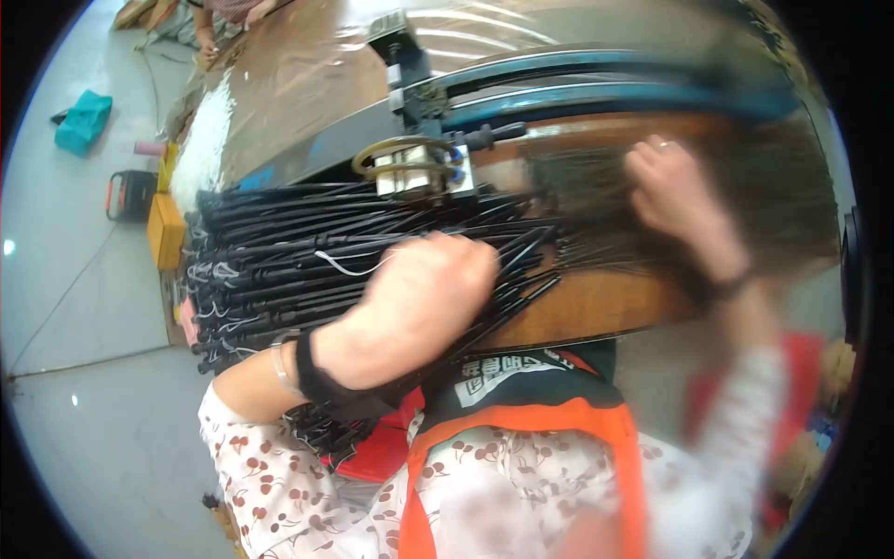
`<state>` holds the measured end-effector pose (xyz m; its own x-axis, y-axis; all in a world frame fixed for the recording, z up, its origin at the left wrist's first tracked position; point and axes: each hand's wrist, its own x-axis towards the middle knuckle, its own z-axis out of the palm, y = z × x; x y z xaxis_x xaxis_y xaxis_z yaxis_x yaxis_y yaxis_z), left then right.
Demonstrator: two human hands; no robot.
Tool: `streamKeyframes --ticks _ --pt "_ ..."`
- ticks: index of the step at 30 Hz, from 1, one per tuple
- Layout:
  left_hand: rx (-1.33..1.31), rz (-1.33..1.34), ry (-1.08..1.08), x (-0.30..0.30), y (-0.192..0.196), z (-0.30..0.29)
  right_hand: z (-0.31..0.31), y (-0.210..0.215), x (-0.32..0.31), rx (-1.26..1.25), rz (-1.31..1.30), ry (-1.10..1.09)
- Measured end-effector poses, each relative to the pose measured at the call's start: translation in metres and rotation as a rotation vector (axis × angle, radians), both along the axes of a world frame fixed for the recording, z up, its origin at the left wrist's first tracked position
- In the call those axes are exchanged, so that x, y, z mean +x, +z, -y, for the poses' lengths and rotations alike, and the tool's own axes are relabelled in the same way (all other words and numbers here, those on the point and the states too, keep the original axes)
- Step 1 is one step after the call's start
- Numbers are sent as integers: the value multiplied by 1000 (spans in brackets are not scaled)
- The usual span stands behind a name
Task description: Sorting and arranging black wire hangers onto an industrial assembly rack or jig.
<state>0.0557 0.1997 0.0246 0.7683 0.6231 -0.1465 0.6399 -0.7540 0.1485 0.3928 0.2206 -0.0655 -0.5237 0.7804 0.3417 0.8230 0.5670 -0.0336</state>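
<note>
Many black rods (289,216) lie under your curled left hand (424,284), dark strands (587,186) near your curled right hand (672,184); grips, I can't tell.

bright glare streaks the tabletop (507,37), motion softens the right fingers (643,160), and edges curve into black.

Blocky printed characters (507,371) on the orange-trimmed dark apron (568,389)

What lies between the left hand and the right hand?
In the head view, the right ends of the black rods and some thin dark strands lie between the left hand and right hand.
</note>
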Motion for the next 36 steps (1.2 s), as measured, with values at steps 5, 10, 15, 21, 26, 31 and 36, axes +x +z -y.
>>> streamKeyframes --ticks 5,10,15,21,26,31,36 --pt "258 -129 154 -76 10 -43 -6 16 -50 -293 -106 98" --pt "270 129 71 -81 16 -32 -13 16 -57 -517 -428 117" --pt "161 186 34 -59 -16 30 -7 16 -54 -741 -655 244" --pt "310 173 100 -13 -63 42 6 1 -48 -550 -463 178" --pt "345 -12 77 22 -69 51 15 4 -51 -644 -560 70" --pt "215 119 311 49 -96 53 17 16 -60 -679 -540 37" --pt "220 192 513 74 -120 58 32 42 -83 -828 -562 -164"
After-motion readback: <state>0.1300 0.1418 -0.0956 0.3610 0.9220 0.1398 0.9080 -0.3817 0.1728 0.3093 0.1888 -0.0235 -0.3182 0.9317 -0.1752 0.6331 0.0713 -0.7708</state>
